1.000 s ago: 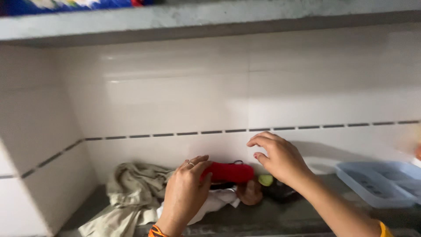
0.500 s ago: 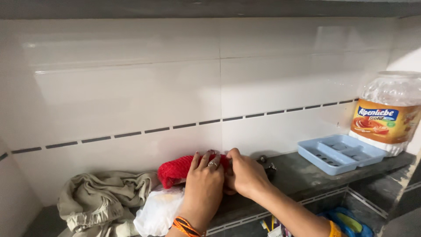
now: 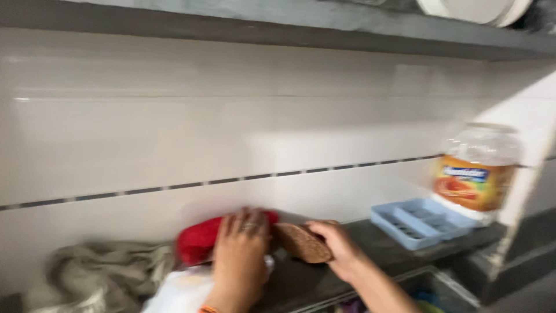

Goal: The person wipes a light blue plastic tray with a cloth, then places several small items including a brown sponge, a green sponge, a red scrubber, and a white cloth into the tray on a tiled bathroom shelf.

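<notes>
White wall tiles (image 3: pixel 174 133) with 1 thin dark stripe back a dark stone shelf (image 3: pixel 376 235), and a second shelf (image 3: pixel 289 23) runs overhead, leaving a low band of open room between the 2. The frame is motion-blurred.

Left to right along the lower shelf:
- A crumpled beige cloth (image 3: pixel 92 272) lies at the far left, against the wall.
- A white plastic bag (image 3: pixel 176 290) lies just beside it, at the front edge.
- A red mesh bag (image 3: pixel 200 240) rests behind the white bag, near the wall.
- The left hand (image 3: pixel 240 252) lies palm down, fingers extended toward the wall and spread flat over the right end of the red mesh bag. The grip is open and pressing, not closed around anything. 1 ring shows on a finger.
- A brown oval scrubbing pad (image 3: pixel 301 242) is held tilted just right of the left hand, above the shelf surface.
- The right hand (image 3: pixel 339 246) reaches in from the lower right; its grip is closed on the right end of the brown pad, fingers curled over its top edge.
- Bare shelf separates the right hand from a light blue plastic tray (image 3: pixel 420 223).
- A clear plastic jar (image 3: pixel 478 171) with an orange label stands touching the tray's far right corner.
</notes>
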